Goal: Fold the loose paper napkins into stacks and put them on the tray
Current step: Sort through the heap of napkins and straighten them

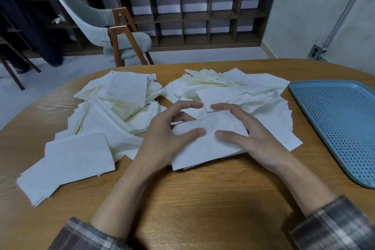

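Hands: left hand (168,140) and right hand (251,134) both grip folded napkin stack (209,148) at frame centre, thumbs pressing top. Step, likely: squaring stack. Next: lift, carry to blue tray (345,124) at right edge. Loose napkins (121,103) heaped behind.

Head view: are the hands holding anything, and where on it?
A folded napkin stack: left-hand grip at its left end, right-hand grip at its right end, thumbs on top.

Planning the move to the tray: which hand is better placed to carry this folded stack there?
Probably the right hand: it grips the folded stack at its right end, and the blue tray lies on that same side. The left hand, on the other end, would have to cross the body.
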